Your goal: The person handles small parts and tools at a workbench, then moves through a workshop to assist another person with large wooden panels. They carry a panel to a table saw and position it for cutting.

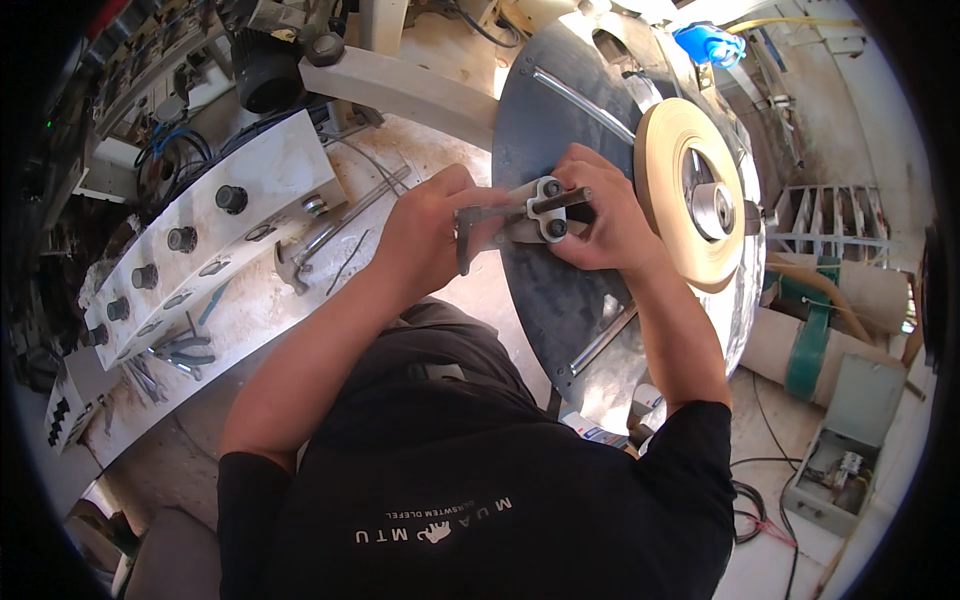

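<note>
Both hands meet in front of a large dark disc (535,120). Between them is a small white metal block (541,226) with two dark round fittings on its face and a dark bar crossing it. My right hand (612,215) is closed on the block's right side, thumb below and fingers above. My left hand (425,228) is closed at the left around a dark metal tool (463,240) with a flat bar and a hooked, jaw-like end; its exact kind is unclear. The tool's bar reaches the block. My left fingertips are partly hidden behind it.
A tan tape roll (660,190) sits on the disc's hub. At left, a white panel (270,165) with black knobs stands on a bench holding a hammer (290,268) and pliers (185,350). An open grey electrical box (868,400) and loose cables lie at lower right.
</note>
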`<state>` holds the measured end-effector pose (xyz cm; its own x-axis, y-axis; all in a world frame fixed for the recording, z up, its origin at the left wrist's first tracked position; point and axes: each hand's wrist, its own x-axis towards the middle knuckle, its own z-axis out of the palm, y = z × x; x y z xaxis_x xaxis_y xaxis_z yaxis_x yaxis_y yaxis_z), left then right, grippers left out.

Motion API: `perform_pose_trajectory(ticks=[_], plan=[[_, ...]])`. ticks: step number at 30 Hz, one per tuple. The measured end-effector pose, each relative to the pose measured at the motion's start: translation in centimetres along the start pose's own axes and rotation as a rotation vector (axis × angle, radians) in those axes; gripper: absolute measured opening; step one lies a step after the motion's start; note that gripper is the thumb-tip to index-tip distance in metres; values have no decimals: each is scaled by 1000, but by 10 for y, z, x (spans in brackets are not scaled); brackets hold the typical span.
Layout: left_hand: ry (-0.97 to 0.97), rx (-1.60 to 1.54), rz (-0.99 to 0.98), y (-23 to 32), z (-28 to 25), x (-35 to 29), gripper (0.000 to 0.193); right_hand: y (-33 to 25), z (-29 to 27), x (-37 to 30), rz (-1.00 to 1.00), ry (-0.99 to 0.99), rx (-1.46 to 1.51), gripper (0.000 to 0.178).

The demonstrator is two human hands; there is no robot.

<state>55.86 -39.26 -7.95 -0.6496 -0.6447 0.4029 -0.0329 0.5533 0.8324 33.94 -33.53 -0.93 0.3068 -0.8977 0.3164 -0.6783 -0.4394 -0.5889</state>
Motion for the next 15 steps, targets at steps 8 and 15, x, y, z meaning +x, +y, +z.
perform_pose_trajectory(ticks=[8, 15], plan=[[142, -121, 39, -6, 17, -5, 20, 5, -12, -11, -95, -223, -139, 18], [276, -211, 22, -5, 28, -18, 29, 3, -22, -20, -11, -329, -174, 18]])
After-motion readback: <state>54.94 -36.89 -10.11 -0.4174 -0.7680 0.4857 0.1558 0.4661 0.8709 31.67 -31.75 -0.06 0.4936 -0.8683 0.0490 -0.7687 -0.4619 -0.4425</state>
